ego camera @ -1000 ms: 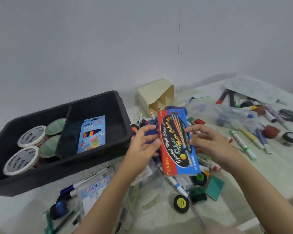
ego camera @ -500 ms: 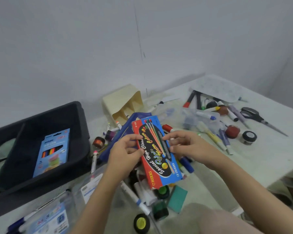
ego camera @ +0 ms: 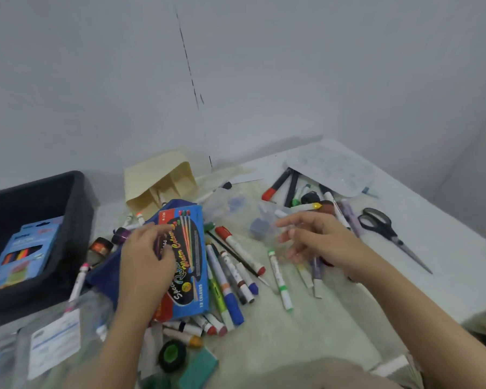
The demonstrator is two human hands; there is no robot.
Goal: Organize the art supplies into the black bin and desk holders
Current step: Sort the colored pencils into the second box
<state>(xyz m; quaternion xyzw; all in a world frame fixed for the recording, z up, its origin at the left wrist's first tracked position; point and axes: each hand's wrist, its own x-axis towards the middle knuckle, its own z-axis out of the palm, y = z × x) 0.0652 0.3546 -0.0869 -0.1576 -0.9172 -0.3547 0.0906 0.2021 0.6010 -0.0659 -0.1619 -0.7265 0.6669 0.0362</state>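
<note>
Grips the colour box point(ego camera: 190, 256) in the left hand point(ego camera: 145, 265), low over the markers point(ego camera: 230, 276), near the black bin point(ego camera: 79, 209), likely to go there. Spreads the right hand point(ego camera: 320, 240) wide, empty, maybe to grab one.

A pale table point(ego camera: 460, 256) bears scattered markers point(ego camera: 280, 279), scissors point(ego camera: 382, 227) and a black bin point(ego camera: 77, 220).

Craft desk point(ego camera: 446, 276) against a bare grey wall point(ego camera: 292, 80): loose markers point(ego camera: 240, 248), scissors point(ego camera: 396, 240), black bin point(ego camera: 79, 209).
</note>
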